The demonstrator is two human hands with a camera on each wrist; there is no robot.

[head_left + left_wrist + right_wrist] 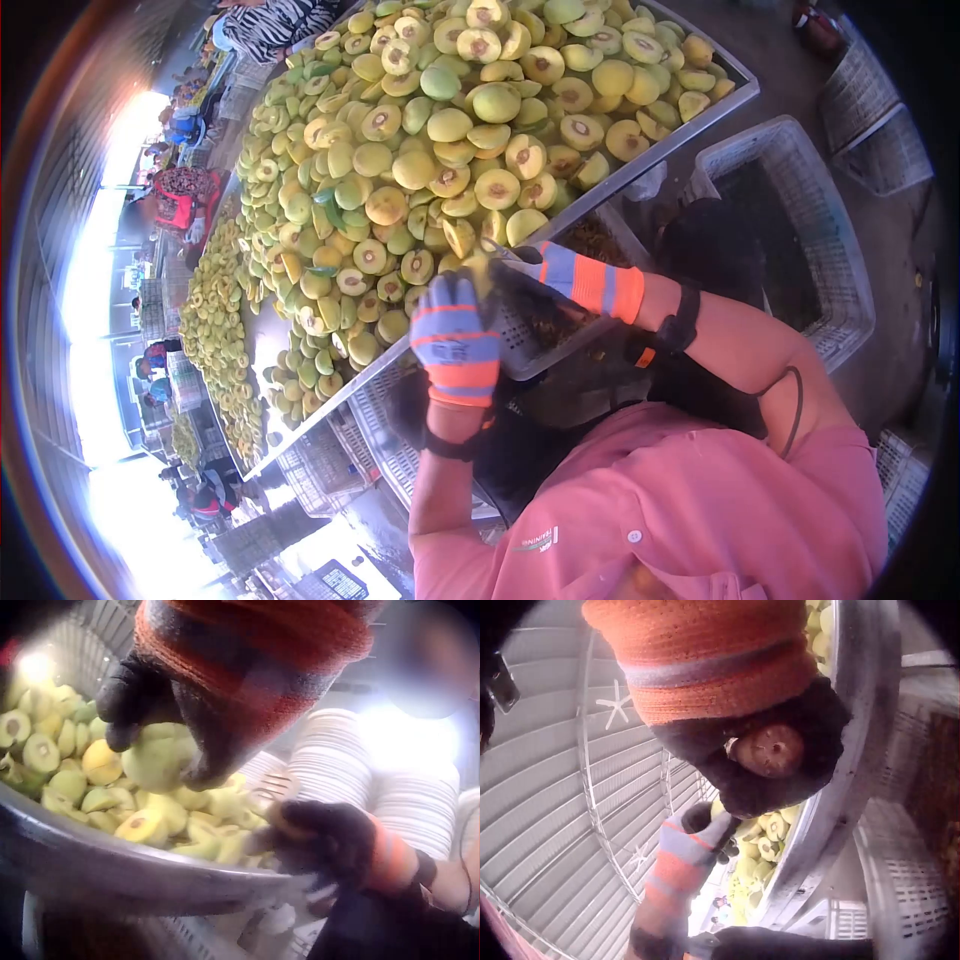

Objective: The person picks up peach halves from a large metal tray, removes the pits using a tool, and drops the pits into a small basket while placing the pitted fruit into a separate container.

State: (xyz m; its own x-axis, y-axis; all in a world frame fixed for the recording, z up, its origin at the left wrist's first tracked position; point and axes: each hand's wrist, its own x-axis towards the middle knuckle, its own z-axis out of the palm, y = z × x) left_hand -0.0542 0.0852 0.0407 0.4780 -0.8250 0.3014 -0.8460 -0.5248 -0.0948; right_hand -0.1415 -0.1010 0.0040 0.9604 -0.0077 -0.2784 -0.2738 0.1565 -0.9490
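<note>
My left hand (pixel 457 345), in an orange and grey glove, pinches a green-yellow peach (pixel 157 759) between thumb and fingers over the table's near edge. Close beside it, my right hand (pixel 590 278), gloved alike, grips a tool by its round wooden handle (pixel 772 750). A thin curved metal tip (pixel 497 247) points from that hand toward the peach. Just beyond both hands lies a big heap of peaches (pixel 400 165), many of them halved with brown pit hollows showing. The inner side of the held peach is hidden.
A raised metal rim (pixel 640 165) borders the table. Below it stand a crate (pixel 545 340) under the hands and a large white plastic crate (pixel 840 250) at right. More crates (pixel 320 465) are at lower left. Several people work along the far side.
</note>
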